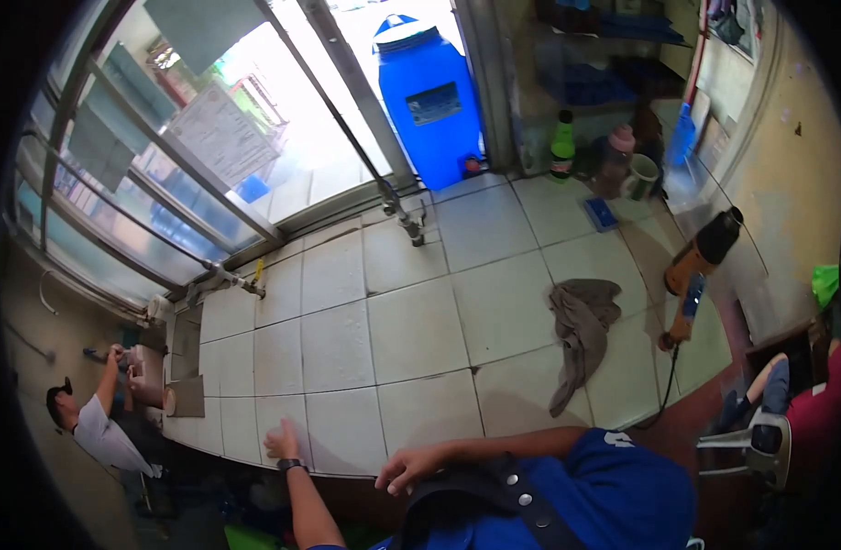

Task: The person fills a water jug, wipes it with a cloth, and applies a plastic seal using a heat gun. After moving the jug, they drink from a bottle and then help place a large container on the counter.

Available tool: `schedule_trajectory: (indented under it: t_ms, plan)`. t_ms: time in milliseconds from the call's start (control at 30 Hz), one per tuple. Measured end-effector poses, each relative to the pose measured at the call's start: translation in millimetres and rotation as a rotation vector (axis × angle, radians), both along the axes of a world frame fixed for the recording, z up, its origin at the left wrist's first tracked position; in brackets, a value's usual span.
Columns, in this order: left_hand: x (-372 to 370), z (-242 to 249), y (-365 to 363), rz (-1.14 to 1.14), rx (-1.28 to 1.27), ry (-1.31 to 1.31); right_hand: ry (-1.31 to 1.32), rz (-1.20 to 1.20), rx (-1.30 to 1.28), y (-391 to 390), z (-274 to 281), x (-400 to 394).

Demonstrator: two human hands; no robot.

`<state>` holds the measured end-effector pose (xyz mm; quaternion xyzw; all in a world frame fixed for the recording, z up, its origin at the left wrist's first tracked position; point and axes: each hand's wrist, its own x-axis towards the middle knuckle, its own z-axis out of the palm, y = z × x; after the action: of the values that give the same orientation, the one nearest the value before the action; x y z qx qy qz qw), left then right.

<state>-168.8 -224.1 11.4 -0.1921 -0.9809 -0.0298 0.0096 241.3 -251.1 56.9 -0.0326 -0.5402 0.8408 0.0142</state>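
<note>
My left hand (283, 440), with a dark watch (292, 464) on its wrist, is over the front edge of the white tiled counter (411, 321). Its fingers are apart and it holds nothing. My right hand (406, 469) hangs by the same edge, close to my dark apron strap (466, 495). Its fingers are loosely bent and apart, with nothing visible in them. A crumpled grey-brown cloth (582, 335) lies on the tiles to the right, away from both hands. Further right sits an orange and black heat gun (700, 252), its cord running to the front edge.
Faucets (409, 223) rise along the back by the window. A blue water container (431, 105), a green bottle (562, 147), a mug (639, 177) and a small blue box (601, 214) stand at the back right. At the far left, a person (104, 426) works near a sink.
</note>
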Motion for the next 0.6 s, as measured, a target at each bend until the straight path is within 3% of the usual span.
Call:
schedule_trajectory:
  t_ms: [67,100,233,333,600]
  plan:
    - [51,10,-2,-0.006,0.040,0.057,-0.103,0.107,-0.200,4,4,-10]
    - [70,15,-3,-0.029,0.061,0.104,-0.106,0.139,-0.183,6,3,-15]
    - [62,6,-6,-0.045,0.070,0.120,-0.177,0.198,-0.290,16,-4,-9]
    - [63,1,-4,-0.014,0.082,0.131,-0.133,0.154,-0.513,20,-1,-5]
    - [70,17,-3,-0.006,0.079,0.141,-0.169,0.123,-0.547,20,-6,-4]
